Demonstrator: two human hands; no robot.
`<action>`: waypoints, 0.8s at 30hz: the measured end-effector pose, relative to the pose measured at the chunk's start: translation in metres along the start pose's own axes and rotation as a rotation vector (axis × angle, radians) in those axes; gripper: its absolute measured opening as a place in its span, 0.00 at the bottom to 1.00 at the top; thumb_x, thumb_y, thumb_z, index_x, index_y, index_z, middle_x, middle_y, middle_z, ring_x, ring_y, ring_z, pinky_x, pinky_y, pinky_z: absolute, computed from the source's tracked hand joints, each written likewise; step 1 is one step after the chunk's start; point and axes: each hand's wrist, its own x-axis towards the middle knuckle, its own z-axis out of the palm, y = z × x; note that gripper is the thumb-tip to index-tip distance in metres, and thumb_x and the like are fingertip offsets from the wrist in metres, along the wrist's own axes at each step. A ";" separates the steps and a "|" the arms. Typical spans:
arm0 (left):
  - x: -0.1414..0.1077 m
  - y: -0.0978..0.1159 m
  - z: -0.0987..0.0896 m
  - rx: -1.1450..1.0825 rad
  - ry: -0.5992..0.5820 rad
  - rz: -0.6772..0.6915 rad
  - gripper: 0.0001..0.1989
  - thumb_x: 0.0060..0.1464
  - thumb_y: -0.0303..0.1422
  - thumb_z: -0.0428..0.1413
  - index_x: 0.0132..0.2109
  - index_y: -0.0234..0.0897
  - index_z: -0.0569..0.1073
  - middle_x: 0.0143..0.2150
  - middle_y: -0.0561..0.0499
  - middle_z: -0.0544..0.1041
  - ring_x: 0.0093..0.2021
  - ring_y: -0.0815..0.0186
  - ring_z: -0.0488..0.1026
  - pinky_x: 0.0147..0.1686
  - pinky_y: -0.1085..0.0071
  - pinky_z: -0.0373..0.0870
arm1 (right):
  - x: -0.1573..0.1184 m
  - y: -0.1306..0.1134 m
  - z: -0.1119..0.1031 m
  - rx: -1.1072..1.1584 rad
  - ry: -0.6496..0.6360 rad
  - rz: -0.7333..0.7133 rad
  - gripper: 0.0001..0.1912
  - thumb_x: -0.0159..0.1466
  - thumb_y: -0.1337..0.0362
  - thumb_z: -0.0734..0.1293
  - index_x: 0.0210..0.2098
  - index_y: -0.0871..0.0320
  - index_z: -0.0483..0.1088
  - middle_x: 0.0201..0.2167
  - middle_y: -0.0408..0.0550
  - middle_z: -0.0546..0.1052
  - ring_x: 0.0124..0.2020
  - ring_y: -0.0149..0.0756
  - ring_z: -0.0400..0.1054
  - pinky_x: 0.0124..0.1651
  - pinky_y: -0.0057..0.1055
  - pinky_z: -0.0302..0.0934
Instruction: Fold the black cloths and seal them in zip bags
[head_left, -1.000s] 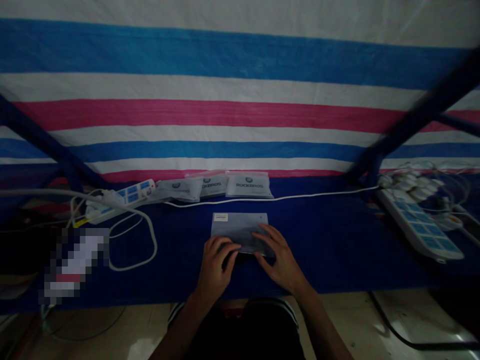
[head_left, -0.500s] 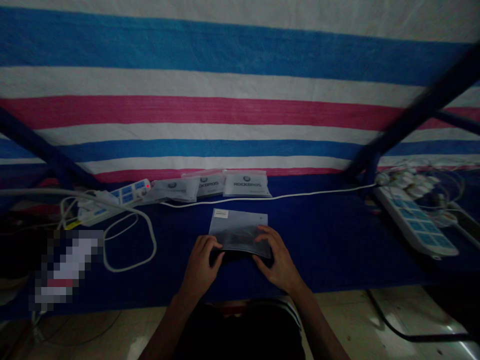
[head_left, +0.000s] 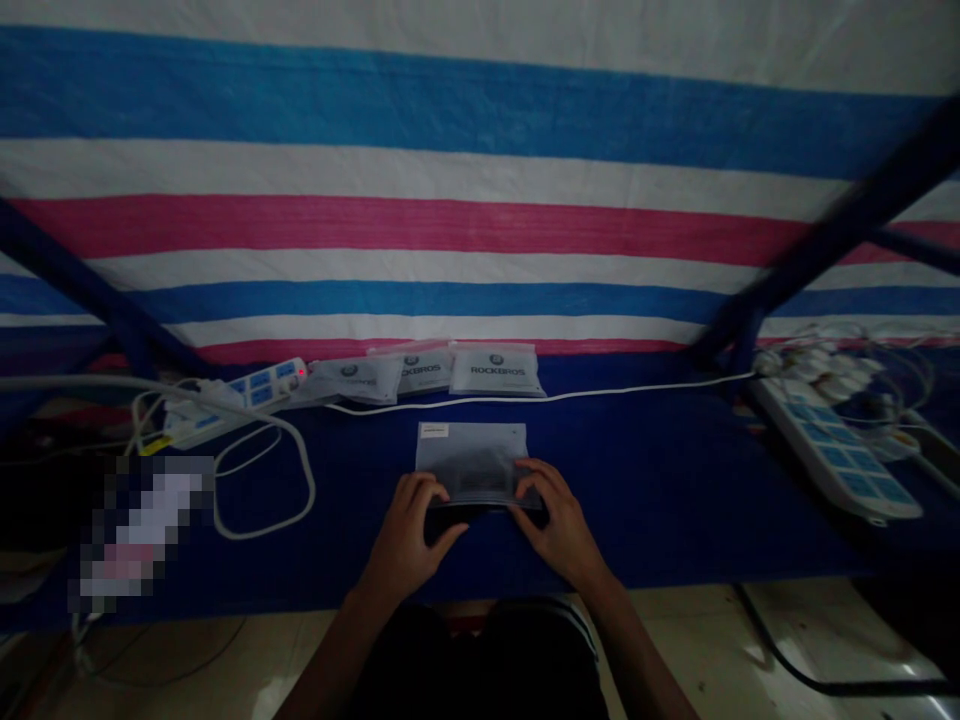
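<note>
A translucent grey zip bag [head_left: 476, 465] with a small white label at its top left lies on the dark blue table, its near edge toward me. My left hand [head_left: 412, 525] is at the bag's near left corner, fingertips on the edge, thumb spread away from it. At the near right corner, my right hand [head_left: 555, 520] pinches the bag's edge between thumb and fingers. Beyond it, by the striped sheet, are three similar bags with ROCKBROS print: one on the right [head_left: 496, 370], one in the middle [head_left: 426, 368] and one on the left [head_left: 352, 378].
A white power strip [head_left: 259, 388] with a red light and looped cables sits at the left. Another power strip [head_left: 840, 450] with bundled cords lies at the right. A white cable [head_left: 600, 393] crosses behind the bag. Blue frame bars slant at both sides.
My left thumb has moved away from the bag's edge, opening the hand. The bag has straightened and its near edge lies flatter. The view has shifted slightly.
</note>
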 end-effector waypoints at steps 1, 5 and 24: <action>0.000 0.002 -0.001 0.004 -0.032 -0.003 0.14 0.58 0.29 0.64 0.48 0.41 0.69 0.51 0.46 0.71 0.54 0.56 0.70 0.54 0.59 0.70 | 0.000 0.000 0.000 0.000 0.007 0.005 0.04 0.67 0.66 0.69 0.39 0.52 0.68 0.59 0.55 0.74 0.63 0.50 0.68 0.64 0.54 0.65; 0.002 0.000 0.002 0.008 -0.031 0.000 0.12 0.60 0.23 0.58 0.49 0.41 0.69 0.50 0.47 0.72 0.53 0.57 0.71 0.54 0.61 0.70 | 0.001 -0.001 -0.001 -0.008 0.038 -0.002 0.04 0.66 0.66 0.69 0.39 0.52 0.69 0.58 0.55 0.76 0.61 0.49 0.71 0.62 0.52 0.67; 0.004 -0.002 0.001 0.190 0.080 -0.006 0.12 0.57 0.19 0.54 0.38 0.41 0.63 0.38 0.52 0.69 0.41 0.60 0.70 0.41 0.67 0.67 | -0.001 -0.006 -0.003 0.000 0.050 -0.081 0.05 0.66 0.69 0.68 0.38 0.51 0.70 0.50 0.52 0.80 0.55 0.45 0.74 0.57 0.44 0.70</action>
